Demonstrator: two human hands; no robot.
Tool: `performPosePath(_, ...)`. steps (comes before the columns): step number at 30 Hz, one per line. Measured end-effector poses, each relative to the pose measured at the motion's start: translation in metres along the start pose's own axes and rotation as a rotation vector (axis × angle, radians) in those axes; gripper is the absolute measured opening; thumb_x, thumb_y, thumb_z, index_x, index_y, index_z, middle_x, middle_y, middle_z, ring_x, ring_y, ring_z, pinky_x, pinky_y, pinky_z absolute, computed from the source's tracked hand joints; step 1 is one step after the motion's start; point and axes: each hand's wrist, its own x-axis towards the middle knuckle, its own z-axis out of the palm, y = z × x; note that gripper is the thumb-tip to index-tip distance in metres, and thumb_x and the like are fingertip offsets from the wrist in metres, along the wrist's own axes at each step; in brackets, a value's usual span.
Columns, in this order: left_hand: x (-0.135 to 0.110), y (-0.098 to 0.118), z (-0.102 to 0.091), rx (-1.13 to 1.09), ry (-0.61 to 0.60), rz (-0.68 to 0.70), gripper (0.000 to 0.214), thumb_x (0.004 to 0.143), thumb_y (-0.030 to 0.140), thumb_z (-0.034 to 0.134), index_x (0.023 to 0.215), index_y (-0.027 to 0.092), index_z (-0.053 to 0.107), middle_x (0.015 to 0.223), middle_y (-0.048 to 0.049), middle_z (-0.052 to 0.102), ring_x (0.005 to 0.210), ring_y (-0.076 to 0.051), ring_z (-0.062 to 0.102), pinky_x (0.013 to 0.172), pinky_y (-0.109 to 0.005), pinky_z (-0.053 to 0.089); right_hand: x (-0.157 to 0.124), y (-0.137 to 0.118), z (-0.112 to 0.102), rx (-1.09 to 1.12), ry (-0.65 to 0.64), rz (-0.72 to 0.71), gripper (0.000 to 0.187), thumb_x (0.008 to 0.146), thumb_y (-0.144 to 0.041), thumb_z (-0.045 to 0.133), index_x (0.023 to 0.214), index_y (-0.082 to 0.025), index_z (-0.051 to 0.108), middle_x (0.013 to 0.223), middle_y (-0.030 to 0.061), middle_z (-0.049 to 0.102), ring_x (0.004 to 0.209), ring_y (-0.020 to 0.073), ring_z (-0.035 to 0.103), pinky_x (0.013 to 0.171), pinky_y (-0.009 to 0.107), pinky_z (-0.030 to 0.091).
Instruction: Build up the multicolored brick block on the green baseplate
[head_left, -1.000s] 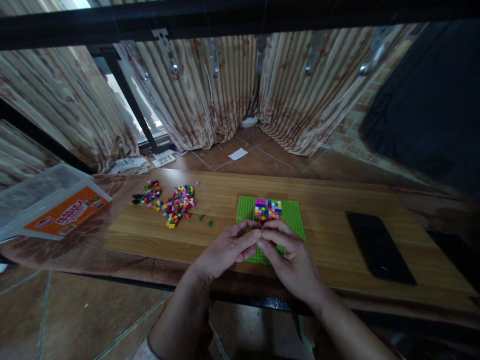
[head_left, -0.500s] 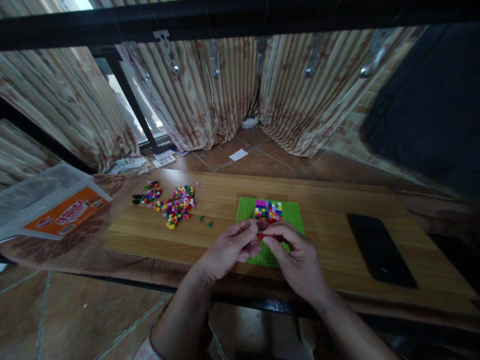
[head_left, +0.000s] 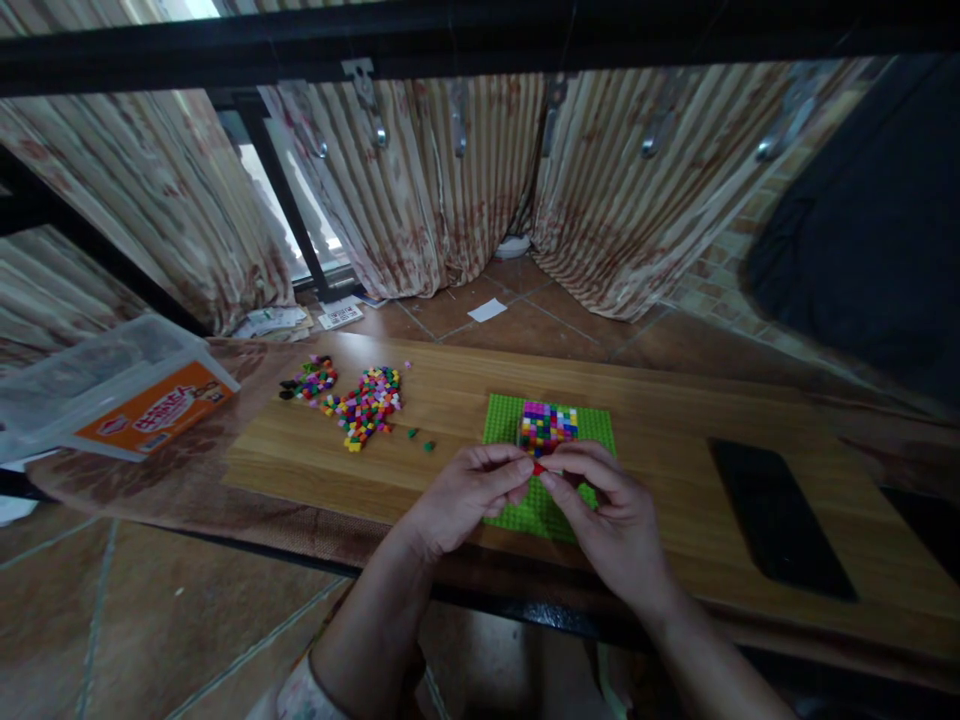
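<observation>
A small red toy brick [head_left: 538, 468] is pinched between the fingertips of both hands, above the front half of a green studded baseplate [head_left: 525, 518]. My left hand [head_left: 472, 495] closes on it from the left, thumb and forefinger together. From the right, my right hand [head_left: 607, 510] grips it between thumb and forefinger. Just beyond the fingertips, a block of many-coloured bricks [head_left: 549, 425] stands on the baseplate. Its near side is partly hidden by my fingers.
Loose coloured bricks [head_left: 367, 405] lie heaped left on the wooden tabletop [head_left: 442, 385], with two green bricks [head_left: 428, 446] nearer the baseplate. A clear plastic box [head_left: 150, 400] with an orange label stands far left. A black phone-like slab [head_left: 776, 520] lies right.
My left fingertips have come in to meet the right ones at the red brick, so both hands now hold it. The whole view has shifted slightly.
</observation>
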Motion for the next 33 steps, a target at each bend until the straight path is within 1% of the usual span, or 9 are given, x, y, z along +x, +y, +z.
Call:
performPosePath(8,0.0,0.002,0.006,-0.044,0.017,-0.026,0.041,0.068,0.049,0.08,0.077,0.015,0.058,0.055,0.0087,0.04,0.046,-0.002,0.026,0.044,-0.02,0.012,-0.004,0.001,0.0,-0.125,-0.014,-0.091,0.02,0.085,-0.018,0.067,0.102,-0.028,0.071,0.097,0.0011,0.068,0.085,0.014,0.064,0.075,0.027,0.052)
performPosePath(13,0.001,0.0,0.006,-0.043,0.022,-0.037,0.042,0.069,0.051,0.079,0.076,0.015,0.058,0.056,0.0083,0.041,0.046,-0.002,0.026,0.043,-0.02,0.011,-0.005,0.002,-0.004,-0.131,-0.008,-0.085,0.018,0.087,-0.02,0.066,0.101,-0.029,0.073,0.096,0.0013,0.069,0.087,0.015,0.066,0.077,0.029,0.053)
performPosePath(16,0.002,-0.001,0.003,-0.032,0.053,-0.03,0.041,0.072,0.052,0.076,0.081,0.014,0.063,0.056,0.0071,0.043,0.045,-0.002,0.026,0.042,-0.019,0.011,-0.001,0.007,-0.012,-0.124,0.092,-0.014,0.015,0.086,-0.024,0.067,0.098,-0.03,0.075,0.099,0.0017,0.07,0.088,0.0156,0.066,0.077,0.03,0.053)
performPosePath(19,0.002,0.0,-0.002,-0.059,0.145,-0.014,0.042,0.07,0.051,0.077,0.081,0.013,0.064,0.055,0.0066,0.044,0.044,-0.002,0.025,0.041,-0.019,0.01,0.004,0.013,-0.022,-0.074,0.225,0.115,0.01,0.085,-0.03,0.069,0.091,-0.03,0.077,0.096,0.0017,0.07,0.088,0.0166,0.065,0.076,0.031,0.053)
performPosePath(21,0.003,0.001,-0.005,-0.081,0.2,-0.002,0.041,0.068,0.049,0.079,0.078,0.013,0.064,0.054,0.0067,0.044,0.043,-0.001,0.025,0.041,-0.018,0.01,0.007,0.018,-0.027,-0.031,0.273,0.203,0.01,0.082,-0.034,0.071,0.087,-0.029,0.078,0.092,0.0019,0.072,0.086,0.0175,0.066,0.076,0.033,0.053)
performPosePath(24,0.003,0.002,-0.006,-0.094,0.228,0.007,0.038,0.067,0.046,0.08,0.078,0.013,0.065,0.053,0.007,0.043,0.042,-0.001,0.024,0.04,-0.018,0.01,0.008,0.023,-0.029,0.015,0.283,0.301,0.012,0.078,-0.037,0.073,0.084,-0.028,0.078,0.09,0.0024,0.074,0.085,0.0187,0.067,0.077,0.035,0.053)
performPosePath(27,0.003,0.002,-0.007,-0.092,0.234,0.006,0.037,0.066,0.044,0.081,0.077,0.013,0.065,0.054,0.0064,0.045,0.042,-0.001,0.025,0.04,-0.017,0.01,0.008,0.026,-0.025,0.054,0.268,0.348,0.014,0.074,-0.038,0.075,0.083,-0.027,0.078,0.089,0.003,0.076,0.084,0.0203,0.069,0.079,0.037,0.054)
performPosePath(30,0.003,0.001,-0.006,-0.087,0.242,0.005,0.036,0.065,0.043,0.081,0.076,0.013,0.064,0.055,0.0058,0.047,0.042,-0.001,0.027,0.04,-0.017,0.011,0.007,0.029,-0.022,0.055,0.253,0.355,0.015,0.074,-0.038,0.075,0.081,-0.026,0.078,0.086,0.003,0.076,0.082,0.0206,0.069,0.078,0.038,0.054)
performPosePath(33,0.003,0.001,-0.006,-0.095,0.244,0.007,0.036,0.065,0.042,0.081,0.075,0.013,0.064,0.054,0.0064,0.046,0.042,-0.001,0.026,0.04,-0.017,0.011,0.006,0.03,-0.021,-0.041,0.214,0.331,0.016,0.077,-0.039,0.072,0.084,-0.025,0.078,0.088,0.0032,0.076,0.08,0.02,0.068,0.075,0.036,0.052)
